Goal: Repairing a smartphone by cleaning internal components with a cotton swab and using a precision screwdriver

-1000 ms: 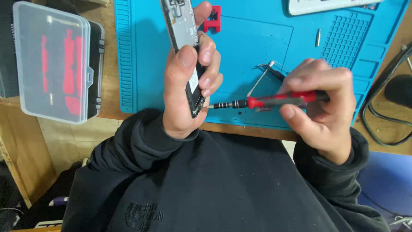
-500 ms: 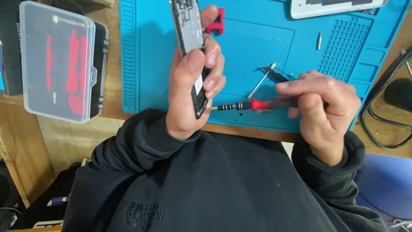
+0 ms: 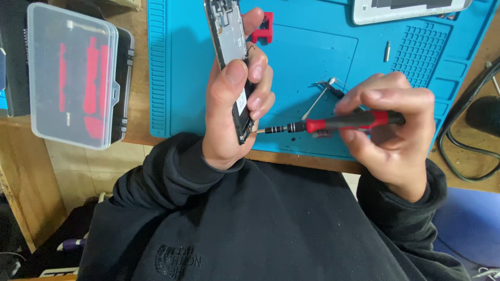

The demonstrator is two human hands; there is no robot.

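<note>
Above the blue mat (image 3: 172,78), one opened phone (image 3: 232,52) sits clamped in the left hand (image 3: 229,114); the right hand (image 3: 390,135) pinches one red-and-black screwdriver (image 3: 333,124), its tip touching the phone's lower edge.

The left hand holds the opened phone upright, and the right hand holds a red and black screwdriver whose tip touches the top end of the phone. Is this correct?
Not quite. In the head view, the red and black screwdriver in the right hand has its tip at the bottom end of the opened phone, near the palm of the left hand, not the top end. The rest is correct.
</note>
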